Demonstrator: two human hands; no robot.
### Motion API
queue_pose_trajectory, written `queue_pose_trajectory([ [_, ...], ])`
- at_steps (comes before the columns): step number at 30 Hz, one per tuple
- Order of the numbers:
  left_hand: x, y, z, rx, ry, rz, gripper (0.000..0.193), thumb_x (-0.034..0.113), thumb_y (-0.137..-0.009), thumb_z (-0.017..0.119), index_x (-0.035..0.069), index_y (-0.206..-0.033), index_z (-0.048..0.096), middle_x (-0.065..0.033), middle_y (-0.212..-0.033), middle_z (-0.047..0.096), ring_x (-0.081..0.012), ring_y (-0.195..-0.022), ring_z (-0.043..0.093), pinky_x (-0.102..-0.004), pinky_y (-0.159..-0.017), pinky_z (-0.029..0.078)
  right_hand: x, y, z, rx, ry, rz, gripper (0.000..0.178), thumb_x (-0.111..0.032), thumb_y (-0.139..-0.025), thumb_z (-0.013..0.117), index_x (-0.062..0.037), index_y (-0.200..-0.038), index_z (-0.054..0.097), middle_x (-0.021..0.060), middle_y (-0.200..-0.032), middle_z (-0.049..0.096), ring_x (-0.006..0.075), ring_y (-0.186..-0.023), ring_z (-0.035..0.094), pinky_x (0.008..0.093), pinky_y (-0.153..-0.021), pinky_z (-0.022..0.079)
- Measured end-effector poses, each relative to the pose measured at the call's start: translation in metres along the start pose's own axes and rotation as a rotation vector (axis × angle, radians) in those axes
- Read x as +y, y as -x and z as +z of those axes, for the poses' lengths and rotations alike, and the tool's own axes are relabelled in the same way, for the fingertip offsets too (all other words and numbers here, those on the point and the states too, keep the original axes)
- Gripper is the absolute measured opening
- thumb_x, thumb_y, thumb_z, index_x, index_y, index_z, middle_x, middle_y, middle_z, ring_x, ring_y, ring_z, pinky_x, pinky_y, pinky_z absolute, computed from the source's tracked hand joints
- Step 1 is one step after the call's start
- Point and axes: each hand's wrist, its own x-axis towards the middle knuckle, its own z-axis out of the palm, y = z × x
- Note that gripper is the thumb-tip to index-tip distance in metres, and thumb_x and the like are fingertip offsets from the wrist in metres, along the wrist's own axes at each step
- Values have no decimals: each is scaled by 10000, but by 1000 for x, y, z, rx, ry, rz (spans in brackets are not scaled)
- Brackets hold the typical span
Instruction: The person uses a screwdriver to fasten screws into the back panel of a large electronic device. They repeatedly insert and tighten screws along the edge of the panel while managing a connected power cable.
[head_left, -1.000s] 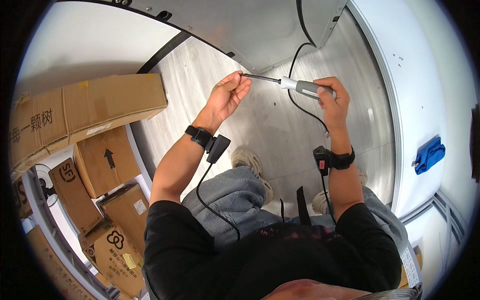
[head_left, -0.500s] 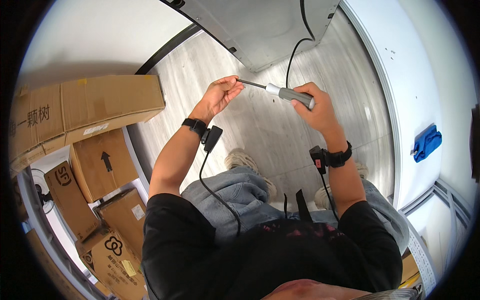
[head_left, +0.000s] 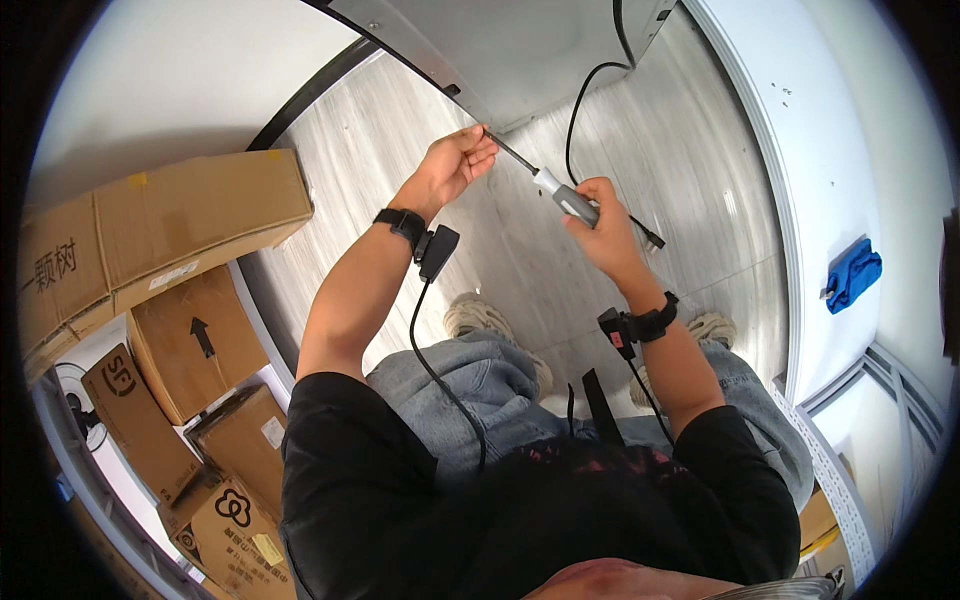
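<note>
One screwdriver (head_left: 544, 182), two-tone grey handle, pale collar, thin straight dark shaft, slanted with tip up and left, held in the air over the pale wood-look floor (head_left: 370, 130), near the lower corner of a grey metal cabinet (head_left: 530, 55). Right hand (head_left: 608, 238) is closed round the handle; left hand (head_left: 455, 172) pinches at the shaft's tip, thumb and forefinger together, other fingers loosely curled. Black cable (head_left: 571, 140) runs behind the right hand, plug (head_left: 655, 241) showing beyond it.
</note>
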Motion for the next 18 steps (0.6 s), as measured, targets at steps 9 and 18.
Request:
queue_pose_trajectory([
  [9, 4, -5, 13, 128, 9, 146, 223, 154, -965, 420, 47, -1113, 548, -61, -1114, 584, -174, -991, 563, -276, -855, 474, 15, 9, 57, 9, -228, 67, 323, -81, -833, 609, -27, -1079, 406, 96, -906, 540, 136, -677, 535, 281, -572, 442],
  [18, 11, -12, 14, 173, 40, 146, 214, 161, -952, 434, 63, -1072, 582, -37, -1118, 592, -158, -1035, 536, -283, -885, 429, 6, 0, 65, 25, -247, 114, 276, -85, -851, 589, -28, -1052, 408, 89, -828, 533, 149, -646, 516, 297, -579, 427],
])
